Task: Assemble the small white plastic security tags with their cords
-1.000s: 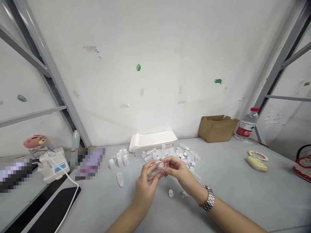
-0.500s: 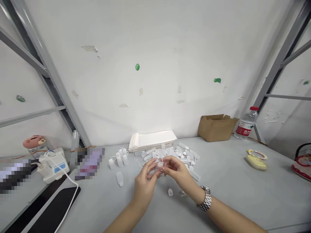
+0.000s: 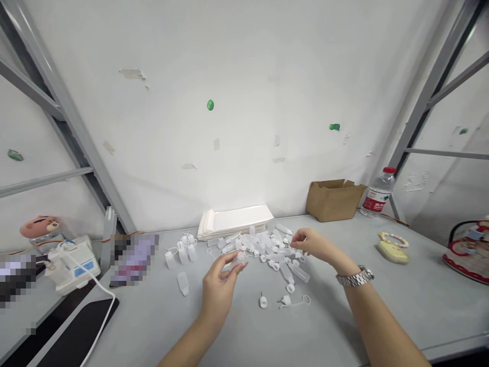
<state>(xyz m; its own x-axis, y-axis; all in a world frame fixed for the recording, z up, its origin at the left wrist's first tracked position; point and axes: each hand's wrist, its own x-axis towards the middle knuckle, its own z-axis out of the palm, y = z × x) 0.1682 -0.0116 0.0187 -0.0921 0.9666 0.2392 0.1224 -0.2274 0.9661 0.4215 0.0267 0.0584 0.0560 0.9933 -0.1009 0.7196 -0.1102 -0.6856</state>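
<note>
My left hand (image 3: 218, 285) is raised over the grey table (image 3: 344, 316), its thumb and fingers pinched on a small clear plastic bottle (image 3: 237, 258). My right hand (image 3: 311, 243), with a metal watch on the wrist, reaches to the right edge of a pile of small clear bottles and caps (image 3: 267, 244); its fingers are curled in a pinch over the pile, and what they hold is too small to name. A few capped bottles (image 3: 182, 251) stand left of the pile, and one bottle (image 3: 183, 283) lies flat nearer me. Loose caps (image 3: 284, 299) lie in front.
A stack of white sheets (image 3: 235, 222) lies against the wall behind the pile. A brown cardboard box (image 3: 333, 199) and a water bottle (image 3: 376, 193) stand at the back right. A yellow object (image 3: 392, 250) lies right. A white device with a cable (image 3: 72, 260) sits left.
My hands were together on one small bottle. They have parted: the right hand has moved right to the pile, and the left keeps the bottle. The view shifted slightly.
</note>
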